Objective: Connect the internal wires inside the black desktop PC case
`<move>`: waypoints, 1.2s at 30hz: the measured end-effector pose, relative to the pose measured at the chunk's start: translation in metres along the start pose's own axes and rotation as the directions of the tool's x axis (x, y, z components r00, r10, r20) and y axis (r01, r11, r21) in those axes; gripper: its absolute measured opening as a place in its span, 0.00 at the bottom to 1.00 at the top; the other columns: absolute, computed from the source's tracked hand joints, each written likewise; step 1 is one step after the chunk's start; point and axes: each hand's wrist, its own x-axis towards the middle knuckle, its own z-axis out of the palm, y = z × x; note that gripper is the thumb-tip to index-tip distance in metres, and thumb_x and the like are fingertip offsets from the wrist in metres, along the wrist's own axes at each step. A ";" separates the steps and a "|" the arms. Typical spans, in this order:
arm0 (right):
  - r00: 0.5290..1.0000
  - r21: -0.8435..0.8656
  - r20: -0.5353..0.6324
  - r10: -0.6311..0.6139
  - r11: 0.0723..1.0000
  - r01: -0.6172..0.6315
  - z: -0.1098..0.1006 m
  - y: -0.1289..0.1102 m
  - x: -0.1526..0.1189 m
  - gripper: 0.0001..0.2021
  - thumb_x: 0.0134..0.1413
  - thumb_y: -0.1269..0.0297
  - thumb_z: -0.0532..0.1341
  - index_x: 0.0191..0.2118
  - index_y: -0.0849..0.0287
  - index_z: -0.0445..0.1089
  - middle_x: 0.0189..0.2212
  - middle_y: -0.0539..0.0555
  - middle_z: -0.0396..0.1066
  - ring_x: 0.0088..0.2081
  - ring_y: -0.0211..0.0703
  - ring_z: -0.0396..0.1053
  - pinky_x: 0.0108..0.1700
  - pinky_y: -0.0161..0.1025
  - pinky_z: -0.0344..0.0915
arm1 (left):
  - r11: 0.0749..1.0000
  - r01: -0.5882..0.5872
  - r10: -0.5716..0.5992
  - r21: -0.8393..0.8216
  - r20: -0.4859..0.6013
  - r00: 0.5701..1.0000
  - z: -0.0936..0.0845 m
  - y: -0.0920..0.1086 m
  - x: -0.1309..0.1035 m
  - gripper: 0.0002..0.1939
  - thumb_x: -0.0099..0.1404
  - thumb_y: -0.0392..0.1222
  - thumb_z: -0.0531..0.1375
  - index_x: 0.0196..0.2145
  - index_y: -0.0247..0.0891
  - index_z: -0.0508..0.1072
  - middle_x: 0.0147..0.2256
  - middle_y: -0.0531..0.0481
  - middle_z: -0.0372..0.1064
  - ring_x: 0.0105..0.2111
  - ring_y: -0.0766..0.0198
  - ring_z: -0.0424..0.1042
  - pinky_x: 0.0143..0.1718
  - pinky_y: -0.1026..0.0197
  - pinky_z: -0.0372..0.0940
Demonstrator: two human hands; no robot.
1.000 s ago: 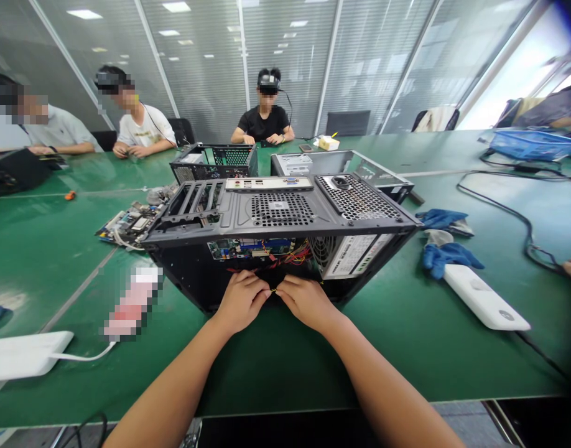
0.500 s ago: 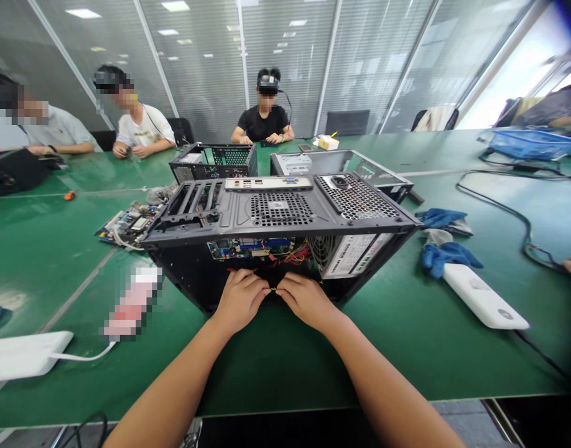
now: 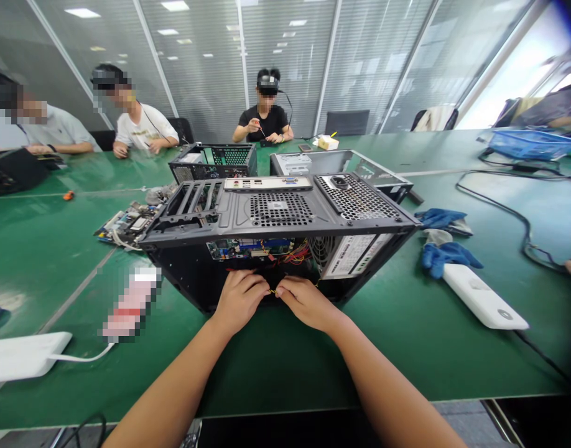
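A black computer case (image 3: pixel 285 231) stands on the green table, its open side towards me. Through the opening show a motherboard (image 3: pixel 248 247), red and yellow wires (image 3: pixel 298 254) and a power supply (image 3: pixel 353 256) with a label. My left hand (image 3: pixel 242 300) and my right hand (image 3: pixel 306 301) are close together at the lower edge of the opening. Between their fingertips runs a thin yellow-and-black wire (image 3: pixel 273 291), pinched by both hands. A red wire end lies beside my left fingers.
Two more cases (image 3: pixel 213 160) (image 3: pixel 341 163) stand behind. Circuit boards (image 3: pixel 129 224) and a white power bank (image 3: pixel 28 356) lie left; blue gloves (image 3: pixel 448 256), another power bank (image 3: pixel 484 297) and black cables lie right. Several people sit around the table.
My hands have barely moved and still pinch the wire. Across the table, the person in black has raised a hand with a thin tool; the person in white has moved their hands apart.
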 end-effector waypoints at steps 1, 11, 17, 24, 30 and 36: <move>1.000 0.014 0.018 0.002 1.000 -0.002 0.000 0.000 0.000 0.12 0.67 0.69 0.52 0.32 0.58 0.69 0.31 0.51 0.70 0.35 0.40 0.67 0.39 0.36 0.61 | 1.000 -0.017 0.017 0.007 -0.016 1.000 0.000 0.000 0.000 0.07 0.70 0.39 0.57 0.39 0.40 0.76 0.40 0.49 0.76 0.44 0.57 0.67 0.44 0.54 0.62; 0.996 0.062 0.093 0.010 0.998 -0.016 -0.004 0.002 0.000 0.13 0.64 0.73 0.54 0.30 0.58 0.71 0.29 0.50 0.72 0.33 0.38 0.68 0.39 0.35 0.60 | 0.999 -0.036 0.038 0.038 -0.037 0.999 -0.001 0.001 0.001 0.06 0.70 0.39 0.58 0.38 0.40 0.76 0.41 0.48 0.75 0.45 0.56 0.66 0.44 0.54 0.63; 1.000 0.024 0.025 0.001 1.000 -0.001 0.000 0.005 0.001 0.11 0.63 0.72 0.56 0.29 0.59 0.69 0.28 0.49 0.69 0.32 0.37 0.66 0.36 0.34 0.57 | 1.000 0.026 -0.026 0.010 0.074 0.997 -0.001 0.002 0.001 0.10 0.72 0.41 0.55 0.39 0.39 0.76 0.38 0.48 0.76 0.44 0.55 0.66 0.44 0.53 0.61; 1.000 -0.043 0.021 0.007 0.999 -0.006 0.001 0.004 0.000 0.13 0.64 0.70 0.55 0.28 0.58 0.68 0.27 0.49 0.67 0.30 0.37 0.63 0.34 0.34 0.56 | 0.984 0.147 -0.123 -0.104 0.212 0.970 -0.001 0.001 0.002 0.10 0.72 0.42 0.54 0.39 0.39 0.75 0.34 0.48 0.74 0.41 0.57 0.66 0.43 0.53 0.61; 0.998 0.067 0.039 0.046 0.997 -0.048 0.000 0.002 0.001 0.14 0.65 0.69 0.53 0.30 0.58 0.71 0.28 0.50 0.72 0.32 0.39 0.68 0.37 0.35 0.60 | 0.991 0.105 -0.093 -0.083 0.140 0.986 -0.001 0.000 0.000 0.11 0.73 0.42 0.53 0.40 0.40 0.76 0.37 0.47 0.74 0.41 0.57 0.67 0.42 0.54 0.62; 0.992 0.065 0.060 0.107 0.992 -0.111 0.000 0.001 0.000 0.16 0.66 0.65 0.53 0.27 0.59 0.71 0.23 0.48 0.69 0.27 0.37 0.65 0.33 0.34 0.57 | 0.997 0.058 -0.053 -0.057 0.084 0.995 0.000 -0.002 -0.001 0.11 0.72 0.42 0.54 0.40 0.39 0.76 0.36 0.47 0.74 0.41 0.57 0.67 0.42 0.55 0.62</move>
